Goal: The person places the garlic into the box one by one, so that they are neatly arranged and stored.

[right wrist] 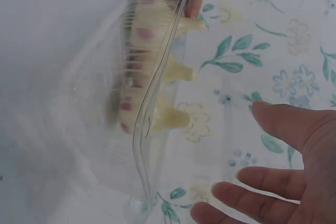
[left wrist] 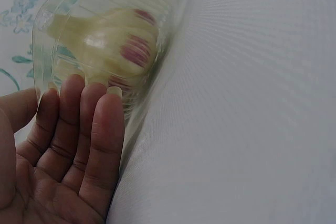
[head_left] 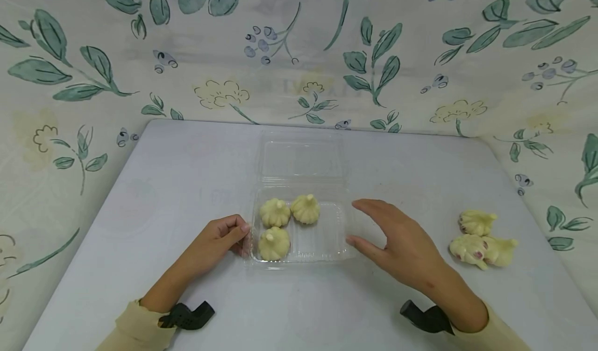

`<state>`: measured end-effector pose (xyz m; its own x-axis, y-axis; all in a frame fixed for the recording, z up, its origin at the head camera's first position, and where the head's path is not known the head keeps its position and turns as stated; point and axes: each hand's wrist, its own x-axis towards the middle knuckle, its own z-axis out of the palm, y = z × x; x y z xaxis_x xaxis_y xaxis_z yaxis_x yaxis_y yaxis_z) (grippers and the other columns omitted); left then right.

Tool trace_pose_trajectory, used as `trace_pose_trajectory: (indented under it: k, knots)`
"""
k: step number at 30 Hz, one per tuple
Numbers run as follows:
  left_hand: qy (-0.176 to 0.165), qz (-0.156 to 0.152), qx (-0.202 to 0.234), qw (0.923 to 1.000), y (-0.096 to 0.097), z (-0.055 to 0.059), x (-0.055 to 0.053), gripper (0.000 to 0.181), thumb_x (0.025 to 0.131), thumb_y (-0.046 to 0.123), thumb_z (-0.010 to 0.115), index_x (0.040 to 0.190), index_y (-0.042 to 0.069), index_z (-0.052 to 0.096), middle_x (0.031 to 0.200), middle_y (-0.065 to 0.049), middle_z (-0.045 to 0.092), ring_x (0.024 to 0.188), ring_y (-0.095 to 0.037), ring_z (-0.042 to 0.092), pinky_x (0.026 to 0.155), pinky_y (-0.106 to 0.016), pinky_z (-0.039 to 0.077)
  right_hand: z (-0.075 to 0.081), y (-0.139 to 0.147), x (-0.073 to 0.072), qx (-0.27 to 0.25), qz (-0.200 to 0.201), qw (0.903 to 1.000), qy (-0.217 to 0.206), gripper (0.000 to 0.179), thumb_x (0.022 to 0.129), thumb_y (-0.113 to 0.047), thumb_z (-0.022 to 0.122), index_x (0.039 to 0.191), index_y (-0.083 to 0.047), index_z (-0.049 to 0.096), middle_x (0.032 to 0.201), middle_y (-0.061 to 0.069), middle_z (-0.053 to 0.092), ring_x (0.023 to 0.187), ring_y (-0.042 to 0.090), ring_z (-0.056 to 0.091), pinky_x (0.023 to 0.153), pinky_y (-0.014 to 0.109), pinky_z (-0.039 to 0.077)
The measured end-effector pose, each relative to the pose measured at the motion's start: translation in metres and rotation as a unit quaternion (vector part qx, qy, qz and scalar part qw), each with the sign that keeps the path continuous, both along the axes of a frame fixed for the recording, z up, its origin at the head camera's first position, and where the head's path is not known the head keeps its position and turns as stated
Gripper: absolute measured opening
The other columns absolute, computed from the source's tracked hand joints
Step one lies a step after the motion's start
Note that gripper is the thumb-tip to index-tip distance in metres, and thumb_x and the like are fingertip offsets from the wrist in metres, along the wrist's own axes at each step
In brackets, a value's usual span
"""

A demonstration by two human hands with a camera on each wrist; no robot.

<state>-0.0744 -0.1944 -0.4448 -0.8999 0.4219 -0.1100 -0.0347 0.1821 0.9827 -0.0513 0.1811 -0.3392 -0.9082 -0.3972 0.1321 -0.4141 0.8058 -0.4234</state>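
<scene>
A clear plastic clamshell container [head_left: 322,237] lies on the table, its clear lid [head_left: 303,159] folded back behind it. Three pale yellow garlic bulbs sit inside: one at the back left [head_left: 274,213], one beside it [head_left: 306,209], and one at the front left [head_left: 274,244]. Purple patches show on a bulb [left wrist: 113,40] through the container wall in the left wrist view. My left hand [head_left: 226,235] pinches the container's left rim, thumb over it and fingers against the outer wall. My right hand [head_left: 406,242], holding nothing, hovers by the right side with thumb and fingers spread.
Three more garlic bulbs [head_left: 476,222] lie close together on the white table [head_left: 187,148], to the right of my right hand. Floral cloth [head_left: 299,81] hangs behind the table and shows along both sides.
</scene>
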Motion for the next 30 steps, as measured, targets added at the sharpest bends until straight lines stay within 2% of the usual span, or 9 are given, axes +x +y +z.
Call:
trace_pose_trajectory:
  k: [13, 19, 27, 30]
  knots:
    - [-0.004, -0.002, -0.001, 1.0000, 0.000, 0.000, 0.001, 0.025, 0.111, 0.017, 0.055, 0.096, -0.002, 0.061, 0.089, -0.012, 0.062, 0.079, -0.019, 0.066, 0.073, -0.036, 0.061, 0.001, 0.037, 0.010, 0.037, -0.055, 0.9977, -0.017, 0.069, 0.093, -0.038, 0.082, 0.148, -0.008, 0.053, 0.148, 0.014, 0.056, 0.135, 0.038, 0.052, 0.102, 0.061, 0.049]
    - [-0.003, -0.001, 0.000, 1.0000, -0.001, -0.001, 0.001, 0.026, 0.111, 0.019, 0.055, 0.096, -0.002, 0.061, 0.089, -0.013, 0.063, 0.079, -0.020, 0.066, 0.072, -0.035, 0.061, 0.004, 0.055, 0.013, 0.044, -0.085, 0.9950, -0.027, 0.072, 0.094, -0.046, 0.079, 0.149, -0.006, 0.053, 0.147, 0.018, 0.056, 0.135, 0.043, 0.051, 0.104, 0.065, 0.045]
    - [-0.001, -0.002, 0.006, 1.0000, 0.000, -0.002, 0.000, 0.026, 0.111, 0.018, 0.055, 0.096, -0.003, 0.061, 0.089, -0.013, 0.063, 0.078, -0.020, 0.066, 0.071, -0.035, 0.061, 0.007, 0.075, 0.014, 0.074, -0.126, 0.9874, -0.061, 0.082, 0.092, -0.053, 0.078, 0.151, -0.004, 0.049, 0.151, 0.025, 0.050, 0.137, 0.050, 0.045, 0.105, 0.070, 0.041]
    - [0.001, -0.002, 0.006, 1.0000, 0.000, -0.002, -0.001, 0.026, 0.111, 0.018, 0.055, 0.096, -0.003, 0.061, 0.088, -0.013, 0.063, 0.078, -0.020, 0.067, 0.071, -0.035, 0.061, 0.005, 0.081, 0.014, 0.091, -0.141, 0.9836, -0.066, 0.083, 0.090, -0.048, 0.082, 0.151, -0.003, 0.048, 0.151, 0.027, 0.049, 0.137, 0.051, 0.044, 0.105, 0.072, 0.040]
